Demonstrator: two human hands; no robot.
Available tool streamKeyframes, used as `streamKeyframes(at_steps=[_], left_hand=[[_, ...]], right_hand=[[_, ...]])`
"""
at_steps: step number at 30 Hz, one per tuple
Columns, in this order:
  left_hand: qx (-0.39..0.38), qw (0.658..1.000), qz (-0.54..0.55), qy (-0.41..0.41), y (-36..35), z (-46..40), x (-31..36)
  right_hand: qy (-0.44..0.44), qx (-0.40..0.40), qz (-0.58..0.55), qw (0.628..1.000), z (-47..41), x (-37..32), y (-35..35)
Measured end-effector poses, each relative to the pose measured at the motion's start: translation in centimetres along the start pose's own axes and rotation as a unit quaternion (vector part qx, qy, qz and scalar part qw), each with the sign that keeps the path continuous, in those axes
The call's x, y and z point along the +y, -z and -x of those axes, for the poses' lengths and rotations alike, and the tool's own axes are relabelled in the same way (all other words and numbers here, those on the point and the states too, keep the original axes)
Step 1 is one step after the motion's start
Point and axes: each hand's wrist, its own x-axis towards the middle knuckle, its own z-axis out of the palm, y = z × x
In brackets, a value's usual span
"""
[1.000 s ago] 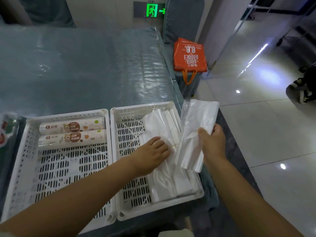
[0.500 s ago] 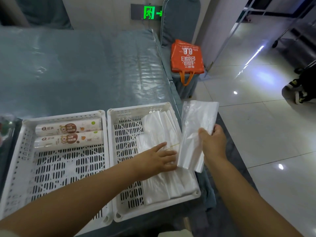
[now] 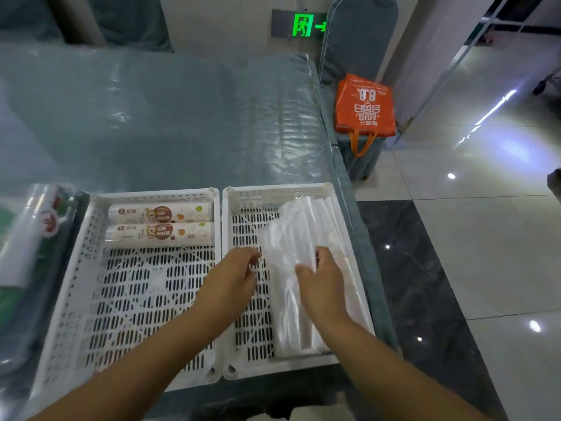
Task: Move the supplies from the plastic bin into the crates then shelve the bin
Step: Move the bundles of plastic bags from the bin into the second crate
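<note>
Plastic-covered bench [image 3: 182, 117] | right crate [image 3: 349, 226] holds plastic bag stack [image 3: 291, 299], long axis running away from us | right hand [image 3: 321, 287] grip pinched on top bag, nearer | left hand [image 3: 230, 281] half-curled, empty, just left | we judge smoothing next

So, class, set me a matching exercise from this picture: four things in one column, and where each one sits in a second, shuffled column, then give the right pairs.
Things:
1. two printed rolls
2. clear plastic bags
3. orange tote bag
4. green exit sign

Places:
A. on the wall beyond the table
B. in the right white crate
C. at the far end of the left white crate
D. on the floor past the table's far right corner

Pairs: 1-C, 2-B, 3-D, 4-A
</note>
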Motion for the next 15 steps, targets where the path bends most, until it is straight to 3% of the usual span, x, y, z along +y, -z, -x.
streamKeyframes(at_steps=[6, 11, 15], left_hand=[[-0.076, 0.99, 0.062, 0.098, -1.7, 2.0, 0.0], [-0.045, 0.994, -0.027, 0.093, -1.3, 2.9, -0.2], [-0.101, 0.99, -0.048, 0.083, -1.1, 3.2, 0.0]], right_hand=[[0.032, -0.048, 0.04, 0.998, 1.7, 0.5, -3.9], [0.031, -0.095, 0.088, 0.991, 1.8, 0.7, -5.1], [0.055, -0.101, 0.149, 0.982, 2.1, 0.7, -5.1]])
